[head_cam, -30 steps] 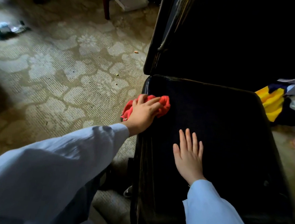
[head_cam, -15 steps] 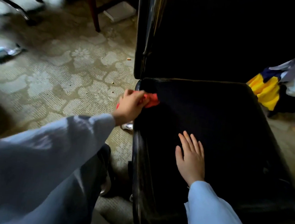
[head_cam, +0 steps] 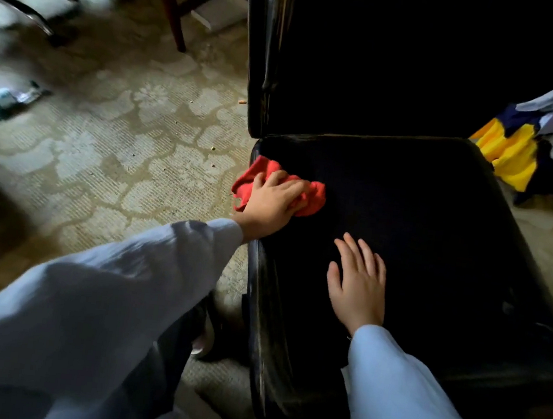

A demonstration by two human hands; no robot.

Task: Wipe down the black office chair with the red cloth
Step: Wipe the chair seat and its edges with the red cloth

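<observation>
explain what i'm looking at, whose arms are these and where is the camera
There is no machine here: these are a person's two bare hands in pale blue sleeves. The camera sits on that person's head and looks forward and down, so the arms reach in from the bottom edge. Every picture comes from that one view. The dark shape is a black office chair: its seat lies flat and its backrest rises behind. The left hand holds a bunched red cloth against the seat's left edge, near the backrest. The right hand rests flat on the seat, holding nothing. Around the chair is patterned carpet, with a yellow and blue fabric heap on the right.
</observation>
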